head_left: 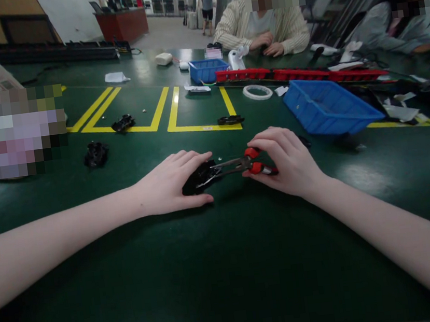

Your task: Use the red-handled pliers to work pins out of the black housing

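My left hand (180, 181) is closed around a black plastic part (203, 177) just above the green table, its thumb along the near side. In my right hand (287, 160) are red-handled long-nose pliers (245, 163), with fingers and thumb on the two grips. The pliers' jaws point left and are somewhat spread, their tips at the black part; whether they pinch anything there is too small to tell. A tiny pale bit (220, 159) lies just beyond the jaws.
More black parts (95, 153) lie beyond my left hand, some by yellow tape lines (121, 129). A blue bin (329, 107) stands tilted at the right, near a tape roll (257, 92) and red strips (298, 73). A smaller blue bin (207, 71) is farther back. People sit across the table.
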`<state>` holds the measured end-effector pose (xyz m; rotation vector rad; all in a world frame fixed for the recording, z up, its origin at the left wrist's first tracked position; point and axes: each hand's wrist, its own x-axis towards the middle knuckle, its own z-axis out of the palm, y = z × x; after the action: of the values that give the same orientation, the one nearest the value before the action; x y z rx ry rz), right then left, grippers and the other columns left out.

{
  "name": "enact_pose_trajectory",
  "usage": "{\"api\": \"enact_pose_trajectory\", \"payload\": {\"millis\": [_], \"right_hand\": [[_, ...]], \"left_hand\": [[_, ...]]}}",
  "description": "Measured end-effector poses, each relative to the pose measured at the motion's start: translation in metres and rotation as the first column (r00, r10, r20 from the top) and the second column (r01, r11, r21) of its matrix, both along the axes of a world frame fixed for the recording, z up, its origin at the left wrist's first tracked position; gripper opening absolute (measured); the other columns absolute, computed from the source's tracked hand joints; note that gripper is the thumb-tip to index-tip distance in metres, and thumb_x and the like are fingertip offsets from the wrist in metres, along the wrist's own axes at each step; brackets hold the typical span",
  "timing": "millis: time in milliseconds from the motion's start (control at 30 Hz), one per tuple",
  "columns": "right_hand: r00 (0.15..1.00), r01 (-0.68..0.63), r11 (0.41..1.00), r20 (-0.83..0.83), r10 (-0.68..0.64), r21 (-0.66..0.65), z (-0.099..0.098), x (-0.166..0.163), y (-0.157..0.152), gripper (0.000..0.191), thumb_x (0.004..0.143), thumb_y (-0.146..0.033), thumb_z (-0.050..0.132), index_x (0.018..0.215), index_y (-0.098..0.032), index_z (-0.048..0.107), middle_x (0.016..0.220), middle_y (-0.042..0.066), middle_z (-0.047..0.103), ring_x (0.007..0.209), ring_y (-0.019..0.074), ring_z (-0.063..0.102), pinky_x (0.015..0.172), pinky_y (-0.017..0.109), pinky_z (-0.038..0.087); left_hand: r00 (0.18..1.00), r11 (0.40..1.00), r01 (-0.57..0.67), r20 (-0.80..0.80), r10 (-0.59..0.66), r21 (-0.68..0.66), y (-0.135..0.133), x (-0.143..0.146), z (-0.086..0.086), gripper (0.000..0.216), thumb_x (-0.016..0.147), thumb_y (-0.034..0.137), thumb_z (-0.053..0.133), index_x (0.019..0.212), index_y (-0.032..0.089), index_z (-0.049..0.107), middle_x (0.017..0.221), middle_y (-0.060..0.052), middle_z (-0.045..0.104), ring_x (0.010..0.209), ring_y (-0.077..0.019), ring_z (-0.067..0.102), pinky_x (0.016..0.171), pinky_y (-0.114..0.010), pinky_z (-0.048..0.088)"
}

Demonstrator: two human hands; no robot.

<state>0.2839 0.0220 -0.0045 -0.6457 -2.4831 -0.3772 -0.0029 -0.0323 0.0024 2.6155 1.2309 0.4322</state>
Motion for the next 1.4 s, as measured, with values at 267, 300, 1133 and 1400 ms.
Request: {"api": "enact_pose_trajectory", "payload": {"millis": [267,300,1133,1400], "right_hand": [[1.000,-0.008,0.998,0.028,0.006,0.057,0.000,-0.003,-0.002,0.056,0.081,-0.015,0.055,0.134,-0.025,0.039,0.114,0.011,0.055,0.113,0.0312,0.053,0.103,0.060,0.043],[1.000,-0.008,0.998,0.030,0.006,0.062,0.000,-0.003,-0.002,0.053,0.081,-0.014,0.055,0.131,-0.025,0.042,0.114,0.011,0.055,0.113,0.0309,0.052,0.103,0.060,0.042],[0.970,-0.089,0.995,-0.230,0.077,-0.042,-0.004,-0.019,0.013,0.018,0.079,-0.017,0.063,0.089,-0.024,0.050,0.099,0.007,0.060,0.089,0.0234,0.057,0.074,0.038,0.047],[0.984,-0.134,0.989,-0.130,0.125,-0.064,-0.005,-0.065,0.038,0.017,0.073,-0.013,0.056,0.085,-0.022,0.050,0.083,0.006,0.056,0.084,0.0241,0.052,0.076,0.039,0.044]], "left_hand": [[0.995,0.997,-0.005,0.100,0.013,-0.081,0.006,-0.001,-0.003,0.042,0.090,0.049,0.058,0.122,0.021,0.058,0.121,-0.008,0.056,0.109,-0.0260,0.053,0.092,-0.042,0.047],[0.991,0.994,0.006,0.131,0.008,-0.107,0.007,-0.001,-0.003,0.040,0.089,0.048,0.059,0.119,0.021,0.059,0.118,-0.007,0.057,0.107,-0.0252,0.055,0.090,-0.042,0.048],[0.864,0.900,0.144,0.496,0.089,-0.413,-0.007,0.015,0.006,0.051,0.085,0.038,0.069,0.130,0.022,0.052,0.126,-0.005,0.061,0.109,-0.0218,0.060,0.090,-0.036,0.052],[0.863,0.914,0.064,0.482,0.151,-0.402,-0.001,0.015,0.002,0.037,0.083,0.038,0.070,0.112,0.016,0.065,0.105,-0.005,0.071,0.092,-0.0211,0.067,0.077,-0.032,0.054]]}}
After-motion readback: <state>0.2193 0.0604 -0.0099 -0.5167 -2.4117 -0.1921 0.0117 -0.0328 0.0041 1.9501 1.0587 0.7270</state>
